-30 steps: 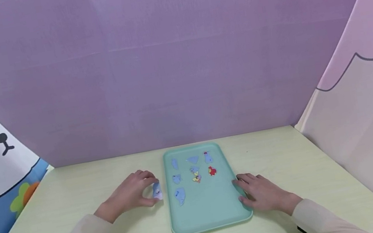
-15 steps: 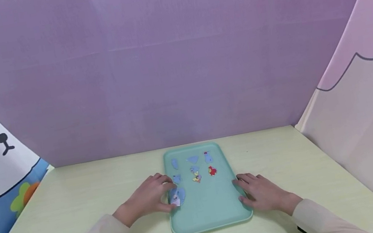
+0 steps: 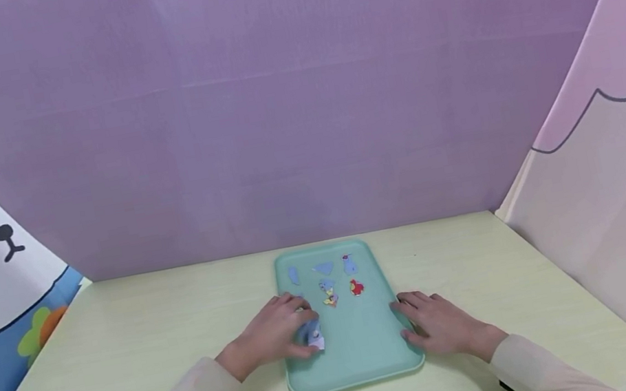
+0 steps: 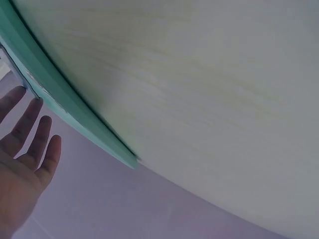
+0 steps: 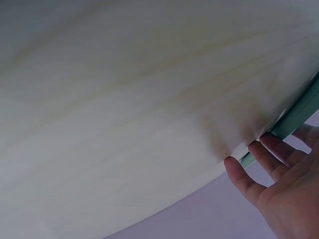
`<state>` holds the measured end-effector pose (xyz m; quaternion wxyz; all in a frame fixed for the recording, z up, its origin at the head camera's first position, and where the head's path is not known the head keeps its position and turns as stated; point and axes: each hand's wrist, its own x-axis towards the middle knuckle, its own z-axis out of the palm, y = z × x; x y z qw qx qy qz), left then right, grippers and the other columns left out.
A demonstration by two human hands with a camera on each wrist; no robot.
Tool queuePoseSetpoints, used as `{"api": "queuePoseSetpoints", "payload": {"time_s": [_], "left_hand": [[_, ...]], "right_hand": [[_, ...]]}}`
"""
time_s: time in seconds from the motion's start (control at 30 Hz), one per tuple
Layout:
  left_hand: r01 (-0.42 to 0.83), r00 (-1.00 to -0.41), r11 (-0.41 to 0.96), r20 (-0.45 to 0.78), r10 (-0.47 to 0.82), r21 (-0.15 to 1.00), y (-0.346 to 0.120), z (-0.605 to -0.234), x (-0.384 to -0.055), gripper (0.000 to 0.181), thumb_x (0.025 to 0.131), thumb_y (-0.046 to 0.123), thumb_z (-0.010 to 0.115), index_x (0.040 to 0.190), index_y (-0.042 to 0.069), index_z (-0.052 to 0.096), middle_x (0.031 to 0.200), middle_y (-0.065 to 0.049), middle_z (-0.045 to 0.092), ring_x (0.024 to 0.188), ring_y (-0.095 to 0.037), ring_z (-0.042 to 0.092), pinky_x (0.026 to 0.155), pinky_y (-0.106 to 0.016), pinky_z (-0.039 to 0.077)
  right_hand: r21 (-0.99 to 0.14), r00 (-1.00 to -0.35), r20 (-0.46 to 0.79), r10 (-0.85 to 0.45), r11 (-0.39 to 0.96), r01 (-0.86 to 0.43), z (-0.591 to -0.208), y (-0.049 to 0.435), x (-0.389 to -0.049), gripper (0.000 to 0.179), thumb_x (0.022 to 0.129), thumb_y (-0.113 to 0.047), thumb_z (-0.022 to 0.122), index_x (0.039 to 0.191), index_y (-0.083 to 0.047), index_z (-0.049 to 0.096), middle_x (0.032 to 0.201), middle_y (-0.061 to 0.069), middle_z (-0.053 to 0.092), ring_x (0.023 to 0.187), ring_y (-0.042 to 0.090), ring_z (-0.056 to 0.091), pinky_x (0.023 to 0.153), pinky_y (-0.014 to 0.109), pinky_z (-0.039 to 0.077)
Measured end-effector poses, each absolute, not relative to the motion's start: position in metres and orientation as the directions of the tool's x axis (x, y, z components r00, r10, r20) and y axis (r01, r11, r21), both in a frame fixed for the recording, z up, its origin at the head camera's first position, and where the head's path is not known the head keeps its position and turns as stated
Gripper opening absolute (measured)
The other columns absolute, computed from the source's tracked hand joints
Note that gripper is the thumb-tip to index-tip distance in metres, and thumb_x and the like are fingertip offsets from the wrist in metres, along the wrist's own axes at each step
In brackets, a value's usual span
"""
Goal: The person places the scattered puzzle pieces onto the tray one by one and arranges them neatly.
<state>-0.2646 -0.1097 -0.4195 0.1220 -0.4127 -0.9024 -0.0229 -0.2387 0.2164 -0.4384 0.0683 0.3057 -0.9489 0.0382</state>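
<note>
My left hand (image 3: 271,332) pinches a small flat blue picture piece (image 3: 315,336) with a pale lower end, between thumb and fingers, over the left side of a green tray (image 3: 360,358). In the left wrist view the piece (image 4: 20,74) shows as a thin edge at the fingertips. Its underside is hidden. My right hand (image 3: 439,323) rests on the tray's right rim, fingers spread and relaxed; in the right wrist view fingertips touch beside the green rim (image 5: 299,109).
Spaced about the tray's far half lie blue cutout pieces (image 3: 322,268), a yellow-and-blue one (image 3: 329,292) and a red one (image 3: 356,287). Left-hand pieces are partly covered by my left hand. The pale table (image 3: 180,296) meets a purple backdrop (image 3: 300,121).
My left hand has carried the blue picture piece rightward from the table beside the tray, across the left rim, to above the tray. The right hand has stayed still.
</note>
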Motion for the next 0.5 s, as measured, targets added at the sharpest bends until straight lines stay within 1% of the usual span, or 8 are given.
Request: {"api": "queuePoseSetpoints", "payload": {"time_s": [0.37, 0.5], "left_hand": [[0.74, -0.633, 0.664, 0.221, 0.741, -0.107, -0.085, -0.419, -0.26, 0.05, 0.072, 0.056, 0.066, 0.107, 0.02, 0.067, 0.108, 0.0, 0.062, 0.099, -0.02, 0.053, 0.085, -0.039, 0.045], [0.731, -0.645, 0.673, 0.209, 0.735, -0.111, -0.079, -0.421, -0.26, 0.051, 0.071, 0.056, 0.066, 0.107, 0.02, 0.066, 0.109, 0.0, 0.062, 0.101, -0.02, 0.053, 0.086, -0.041, 0.045]], "right_hand": [[-0.04, -0.815, 0.131, -0.564, 0.819, -0.573, -0.437, 0.217, -0.237, 0.05, 0.089, -0.036, 0.051, 0.13, -0.008, 0.048, 0.132, 0.013, 0.048, 0.121, 0.029, 0.045, 0.088, 0.051, 0.043], [-0.039, -0.815, 0.131, -0.565, 0.818, -0.574, -0.437, 0.217, -0.237, 0.05, 0.089, -0.037, 0.051, 0.131, -0.008, 0.048, 0.132, 0.013, 0.048, 0.122, 0.029, 0.044, 0.088, 0.051, 0.042]]}}
